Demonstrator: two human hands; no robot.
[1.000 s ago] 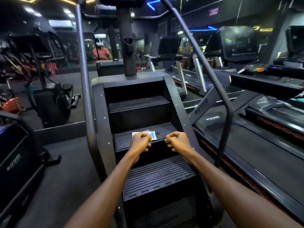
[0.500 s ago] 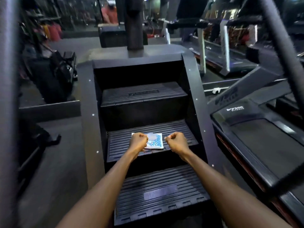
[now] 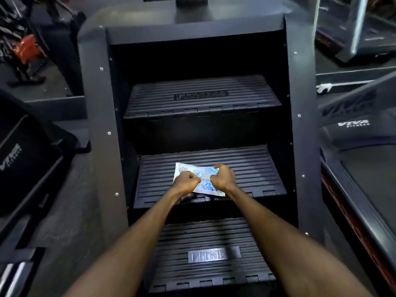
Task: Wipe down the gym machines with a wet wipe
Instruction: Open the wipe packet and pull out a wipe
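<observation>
A white and blue wet wipe pack (image 3: 206, 185) lies flat on the ribbed middle step (image 3: 252, 168) of a black stair climber (image 3: 94, 116). Both of my hands are on the pack with fingers curled. My left hand (image 3: 186, 182) pinches the pack near its middle left. My right hand (image 3: 223, 178) grips it at the upper right corner. The hands hide the pack's centre, and no loose wipe shows.
Another ribbed step (image 3: 201, 97) sits above and a lower one (image 3: 214, 254) lies under my forearms. Treadmills (image 3: 364, 168) stand close on the right. A black machine (image 3: 19, 155) stands on the left, beside grey floor (image 3: 70, 211).
My head has dropped closer to the steps. Both hands moved from the step's front edge forward onto the pack, drew together and took hold of it.
</observation>
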